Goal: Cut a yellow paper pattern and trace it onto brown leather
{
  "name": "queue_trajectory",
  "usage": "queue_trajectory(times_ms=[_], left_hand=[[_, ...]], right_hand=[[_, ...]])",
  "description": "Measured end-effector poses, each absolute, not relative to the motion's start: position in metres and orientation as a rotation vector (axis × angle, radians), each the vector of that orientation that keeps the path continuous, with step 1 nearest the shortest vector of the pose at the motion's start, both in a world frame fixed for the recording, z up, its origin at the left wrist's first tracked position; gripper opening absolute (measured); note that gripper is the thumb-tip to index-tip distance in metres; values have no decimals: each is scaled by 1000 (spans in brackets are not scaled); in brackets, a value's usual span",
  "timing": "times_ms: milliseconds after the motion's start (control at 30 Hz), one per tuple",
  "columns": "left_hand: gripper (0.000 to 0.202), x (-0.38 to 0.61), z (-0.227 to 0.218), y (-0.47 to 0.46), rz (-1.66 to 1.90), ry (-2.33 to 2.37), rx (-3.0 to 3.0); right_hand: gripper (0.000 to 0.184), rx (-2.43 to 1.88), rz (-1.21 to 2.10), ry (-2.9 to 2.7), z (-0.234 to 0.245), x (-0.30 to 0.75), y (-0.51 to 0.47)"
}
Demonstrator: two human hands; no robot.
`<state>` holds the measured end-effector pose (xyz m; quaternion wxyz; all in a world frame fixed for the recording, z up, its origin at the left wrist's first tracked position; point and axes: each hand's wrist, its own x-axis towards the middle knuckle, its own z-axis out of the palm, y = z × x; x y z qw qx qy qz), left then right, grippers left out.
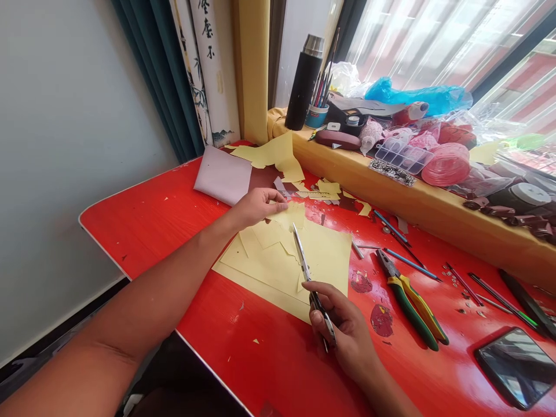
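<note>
Head view: right hand [345, 330] curled shut around scissors [305, 269], blades over yellow paper [321, 252] just ahead — left hand [258, 207], fingers lying flat, best pins the sheet steady.

We count one red table [130, 226] and two hands on it: one left hand [258, 208] and one right hand [347, 330]. We find one pair of scissors [304, 269], one pair of pliers [410, 304] and one phone [516, 368]. Along the sill we count one black vacuum flask [304, 84], one cup of brushes [316, 116], one blue plastic bag [417, 97], one compartment box [403, 152] and one pink roll of ribbon [445, 165]. The yellow paper scraps [278, 272] are too many and overlapped for us to count.
</note>
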<state>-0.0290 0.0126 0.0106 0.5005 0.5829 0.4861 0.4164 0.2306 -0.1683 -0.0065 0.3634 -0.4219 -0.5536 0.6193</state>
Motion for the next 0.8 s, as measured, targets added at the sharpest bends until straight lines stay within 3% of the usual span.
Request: queue_trajectory(times_ms=[800], left_hand=[[20,-26,14,11,983,1216,1380]], right_hand=[[41,-1090,1547,-1443,-5,231,-168]])
